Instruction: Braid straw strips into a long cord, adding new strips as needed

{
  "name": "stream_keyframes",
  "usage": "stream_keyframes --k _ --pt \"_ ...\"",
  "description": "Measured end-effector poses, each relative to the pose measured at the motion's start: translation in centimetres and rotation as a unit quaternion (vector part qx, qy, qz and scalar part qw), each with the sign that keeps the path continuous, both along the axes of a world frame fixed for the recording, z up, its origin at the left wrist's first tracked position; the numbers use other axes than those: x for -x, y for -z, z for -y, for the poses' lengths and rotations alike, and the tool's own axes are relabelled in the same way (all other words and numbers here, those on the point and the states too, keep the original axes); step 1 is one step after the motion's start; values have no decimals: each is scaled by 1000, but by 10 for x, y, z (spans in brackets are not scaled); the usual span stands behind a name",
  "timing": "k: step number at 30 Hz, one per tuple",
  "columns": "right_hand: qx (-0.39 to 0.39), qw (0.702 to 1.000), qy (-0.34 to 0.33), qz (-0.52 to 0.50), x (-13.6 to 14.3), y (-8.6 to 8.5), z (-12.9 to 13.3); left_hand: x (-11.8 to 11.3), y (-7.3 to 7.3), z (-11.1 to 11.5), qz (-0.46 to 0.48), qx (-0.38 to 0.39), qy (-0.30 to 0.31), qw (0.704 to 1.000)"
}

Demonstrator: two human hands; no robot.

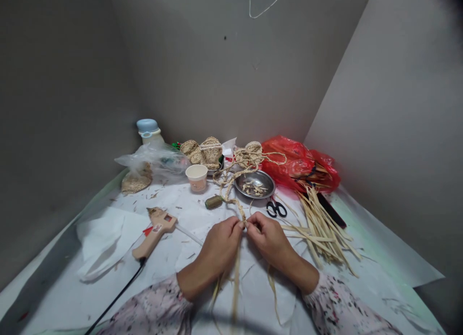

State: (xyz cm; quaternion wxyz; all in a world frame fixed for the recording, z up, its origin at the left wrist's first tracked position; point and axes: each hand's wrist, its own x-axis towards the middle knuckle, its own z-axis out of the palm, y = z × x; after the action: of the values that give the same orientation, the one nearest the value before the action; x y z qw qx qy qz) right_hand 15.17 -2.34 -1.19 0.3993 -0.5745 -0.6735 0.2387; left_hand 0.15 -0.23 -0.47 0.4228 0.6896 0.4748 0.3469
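Note:
Both hands meet at the middle of the table, pinching the near end of a braided straw cord (pixel 238 207). My left hand (pixel 224 238) is closed on it from the left, thumb and forefinger together. Opposite, my right hand (pixel 266 236) pinches the same spot with its fingertips. Loose straw strands (pixel 236 282) hang from the braid toward me, below and between the hands. Away from me the finished braid winds up in loops beside a steel bowl (pixel 255 184) holding straw scraps. The fingers partly hide the pinched end.
A glue gun (pixel 156 232) with a cable lies at left. Beyond the hands are a thread spool (pixel 214 202), a paper cup (pixel 197 178) and scissors (pixel 277 209). Straw strips (pixel 325 229) spread at right, before a red plastic bag (pixel 289 161). Coiled braids (pixel 211 150) stand behind.

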Motion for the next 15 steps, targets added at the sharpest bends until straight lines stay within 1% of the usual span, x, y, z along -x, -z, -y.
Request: stream_keyframes --k 3,5,7,10,15 --pt "-3 1000 5 9 0 3 -1 1 -7 4 -86 -37 -40 995" --pt "-1 1000 7 14 0 4 -1 1 -10 6 -134 -52 -48 988" --pt "2 1000 8 15 1 3 -1 0 -13 7 -154 -55 -41 986" --pt "12 1000 12 4 2 1 0 -3 -14 10 -151 -48 -25 987" --pt "40 998 26 -44 2 3 -1 -8 -14 17 -190 -48 4 981"
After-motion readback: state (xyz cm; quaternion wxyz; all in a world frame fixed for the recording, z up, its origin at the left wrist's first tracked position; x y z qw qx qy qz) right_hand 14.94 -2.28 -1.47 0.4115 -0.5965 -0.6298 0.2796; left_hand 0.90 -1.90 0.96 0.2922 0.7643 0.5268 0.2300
